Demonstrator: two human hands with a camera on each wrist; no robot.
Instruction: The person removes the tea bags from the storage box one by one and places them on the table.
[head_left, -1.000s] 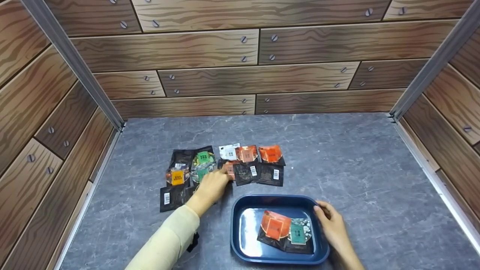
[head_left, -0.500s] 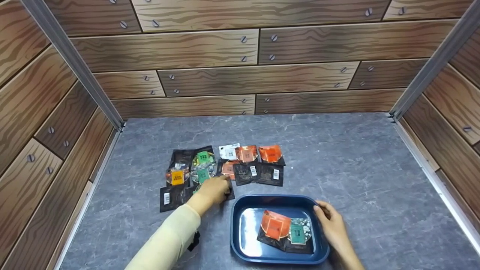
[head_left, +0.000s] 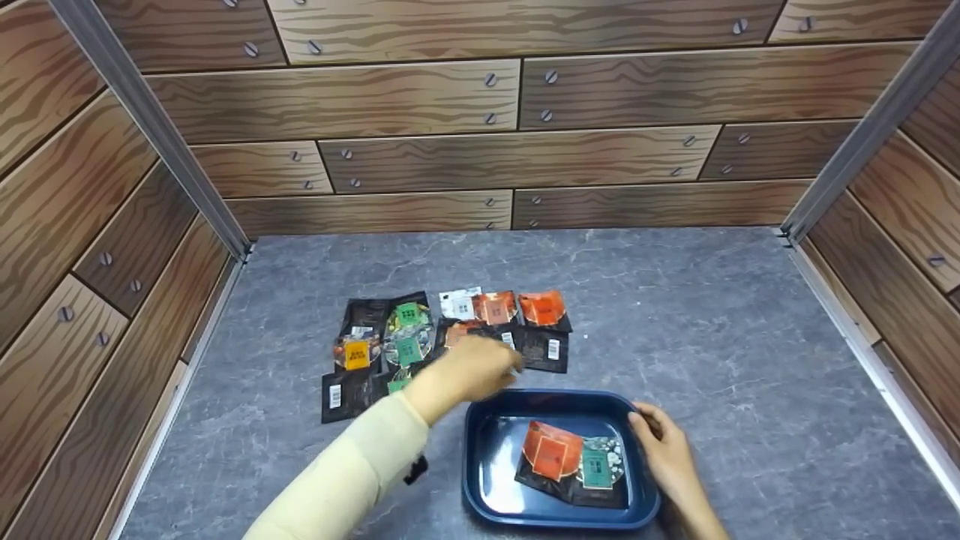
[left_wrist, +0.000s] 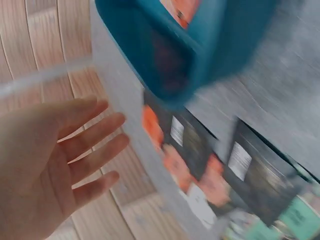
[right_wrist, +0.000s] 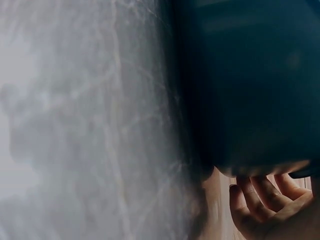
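Observation:
My left hand (head_left: 480, 367) is over the table between the packets and the far left corner of a blue tray. In the left wrist view that hand (left_wrist: 65, 165) has loosely extended fingers and nothing in them. It covers part of the packets below it in the head view. My right hand (head_left: 664, 442) grips the right rim of the blue tray (head_left: 555, 520), thumb on the rim; the right wrist view has its fingers (right_wrist: 270, 192) against the outer wall. Inside the tray lie an orange-and-black packet (head_left: 551, 454) and a green-labelled black packet (head_left: 598, 469), side by side.
Several flat packets lie close together beyond the tray, among them a yellow-labelled one (head_left: 357, 355), a white one (head_left: 459, 304), a bright orange one (head_left: 543, 307) and a black one with a barcode (head_left: 545, 351). Wood-patterned walls (head_left: 420, 161) enclose the grey marbled table (head_left: 720, 330).
My left hand drew a packet slightly toward me, then moved right toward the tray's far edge. The right hand and the tray have stayed in place.

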